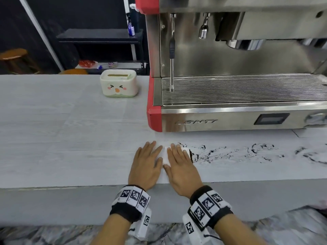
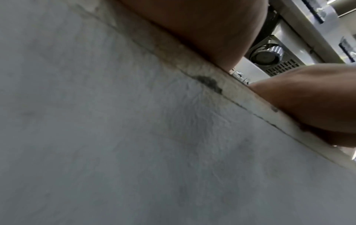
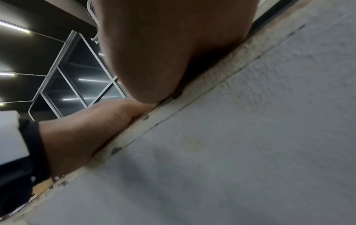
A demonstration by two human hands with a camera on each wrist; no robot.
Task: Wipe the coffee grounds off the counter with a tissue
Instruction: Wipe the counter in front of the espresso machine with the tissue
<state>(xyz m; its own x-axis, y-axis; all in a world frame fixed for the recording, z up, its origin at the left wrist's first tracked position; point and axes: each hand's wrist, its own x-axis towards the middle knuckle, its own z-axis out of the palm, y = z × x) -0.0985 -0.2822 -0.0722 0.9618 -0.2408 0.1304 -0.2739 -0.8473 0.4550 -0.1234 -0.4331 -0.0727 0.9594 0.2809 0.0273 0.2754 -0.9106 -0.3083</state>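
At six o'clock on the bench [image 1: 53,138], my left hand [image 1: 146,167] and right hand [image 1: 182,167] press flat, fingers straight, on the tissue [image 1: 164,156]. Grounds [image 1: 230,152] trail toward three o'clock; I should sweep with even pressure.

The head view is evenly and brightly lit, with soft glare on the steel front of the espresso machine [image 1: 230,119] and only faint shadows under the hands. Straight lines bow toward the edges around that machine. Both wrist views are dimmer, soft and blurred; in the right wrist view, ceiling strip lights [image 3: 14,28] glow behind the hand.
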